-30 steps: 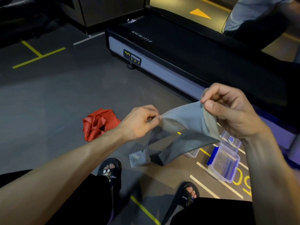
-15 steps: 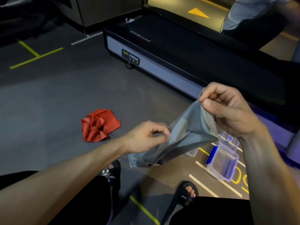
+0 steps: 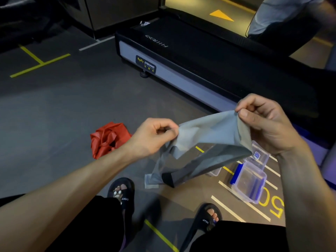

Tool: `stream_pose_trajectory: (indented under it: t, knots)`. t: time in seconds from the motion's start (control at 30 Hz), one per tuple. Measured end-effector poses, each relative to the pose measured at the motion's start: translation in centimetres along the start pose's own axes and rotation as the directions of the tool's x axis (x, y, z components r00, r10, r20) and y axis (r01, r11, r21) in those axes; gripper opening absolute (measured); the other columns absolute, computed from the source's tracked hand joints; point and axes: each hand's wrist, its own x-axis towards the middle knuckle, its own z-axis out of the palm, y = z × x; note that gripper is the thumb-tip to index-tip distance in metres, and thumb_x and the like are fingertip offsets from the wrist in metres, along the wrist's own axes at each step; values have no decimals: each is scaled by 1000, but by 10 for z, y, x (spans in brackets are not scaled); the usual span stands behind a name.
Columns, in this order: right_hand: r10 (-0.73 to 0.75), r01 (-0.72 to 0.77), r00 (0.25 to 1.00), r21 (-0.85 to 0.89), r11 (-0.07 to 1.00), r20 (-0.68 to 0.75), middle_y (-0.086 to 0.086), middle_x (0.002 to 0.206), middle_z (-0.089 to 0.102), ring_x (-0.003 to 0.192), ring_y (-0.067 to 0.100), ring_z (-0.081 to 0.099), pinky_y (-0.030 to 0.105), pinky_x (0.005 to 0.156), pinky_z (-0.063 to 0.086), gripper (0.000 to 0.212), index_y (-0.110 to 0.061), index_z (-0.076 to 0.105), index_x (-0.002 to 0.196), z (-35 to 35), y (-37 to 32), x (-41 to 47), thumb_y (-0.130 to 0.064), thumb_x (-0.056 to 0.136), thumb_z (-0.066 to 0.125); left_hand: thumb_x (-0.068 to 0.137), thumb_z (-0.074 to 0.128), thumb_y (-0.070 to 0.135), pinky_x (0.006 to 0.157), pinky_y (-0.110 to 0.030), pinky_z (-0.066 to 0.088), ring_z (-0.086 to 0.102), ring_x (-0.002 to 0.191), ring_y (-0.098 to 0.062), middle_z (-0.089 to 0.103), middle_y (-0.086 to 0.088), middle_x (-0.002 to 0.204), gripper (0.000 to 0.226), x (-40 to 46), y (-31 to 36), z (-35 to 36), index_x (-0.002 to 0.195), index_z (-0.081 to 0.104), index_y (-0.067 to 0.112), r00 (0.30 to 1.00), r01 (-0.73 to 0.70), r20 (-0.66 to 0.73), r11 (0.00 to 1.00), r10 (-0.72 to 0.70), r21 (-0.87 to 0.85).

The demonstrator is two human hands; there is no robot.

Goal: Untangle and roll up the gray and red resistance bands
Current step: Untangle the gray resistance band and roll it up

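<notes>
Both hands hold the flat gray rubber resistance band (image 3: 209,135) in the air: the left hand (image 3: 154,137) and right hand (image 3: 267,124) each pinch its top edge with curled fingers, probably spreading it to find twists. The crumpled red resistance band (image 3: 107,139) waits on the floor.

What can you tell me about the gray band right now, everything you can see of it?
The gray band is a thin, wide, flexible strip, rubbery-looking and slightly translucent. It is held in the air above the floor, stretched between both hands: the left hand pinches one upper corner, the right hand pinches the other. Below the spread top section the rest hangs folded and twisted, looping down to a darker fold near the feet. It is not rolled yet, and nothing else visibly touches it.
</notes>
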Motion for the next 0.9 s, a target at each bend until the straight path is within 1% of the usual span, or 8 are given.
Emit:
stream_pose_trajectory:
  t: [0.1,0.17,0.27,0.4,0.57,0.77,0.83,0.9]
  knots:
    - [24,-24,1000,-6,1000,-14,-5,72,62,62,4,54,15,53,43,5,-14,67,87,-3,2,-2,-13,86,62,101,63,11,74,-34,51,62,76,-14,71,-6,81,15,1,1,-8,90,72,5,999,-34,11,997,34,71]
    - [31,-32,999,-11,999,-27,-5,71,62,62,4,53,15,53,42,11,-18,69,85,-4,4,-4,-11,87,61,100,62,21,81,-38,54,69,83,-15,73,2,86,15,2,0,-12,94,73,13,999,-50,25,988,47,147]
    - [23,-23,999,-9,1000,-29,-6,71,63,62,3,54,15,54,42,12,-23,72,84,-5,4,-4,-14,87,65,101,59,26,86,-38,54,68,89,-7,72,13,91,14,2,3,-17,97,72,20,995,-92,66,968,78,235]
    - [20,-20,999,-13,1000,-32,-7,71,64,62,1,56,13,56,44,21,-25,75,81,-5,7,-3,-8,89,65,105,56,26,79,-42,55,69,88,-14,71,9,93,12,0,9,-23,103,68,27,991,-123,89,925,98,358]
    - [29,-29,1000,-27,999,-1,-7,76,68,68,2,59,14,60,47,20,-25,75,82,-6,10,-3,-9,88,64,105,58,24,75,-46,53,67,75,-25,72,2,83,8,-2,12,-24,111,53,25,989,-132,109,932,101,337]
    - [53,-53,999,-80,995,-9,-8,76,66,68,2,59,13,58,46,15,-24,74,83,-10,15,-2,-12,87,66,104,59,25,84,-41,53,70,87,-13,76,10,91,22,2,10,-29,126,58,21,992,-118,88,896,89,428]
    - [61,-62,998,-85,994,-9,-8,76,66,68,2,59,12,58,45,14,-19,73,85,-11,17,-2,-9,87,62,104,60,25,89,-40,55,71,96,-5,76,14,99,18,3,8,-31,121,64,22,992,-112,93,896,80,429]
    - [67,-67,998,-88,994,-2,-6,76,64,69,3,58,12,59,46,16,-23,74,84,-14,20,-1,-11,88,65,104,59,24,87,-41,56,70,96,-2,75,16,100,12,5,6,-34,112,67,25,991,-114,118,888,67,445]
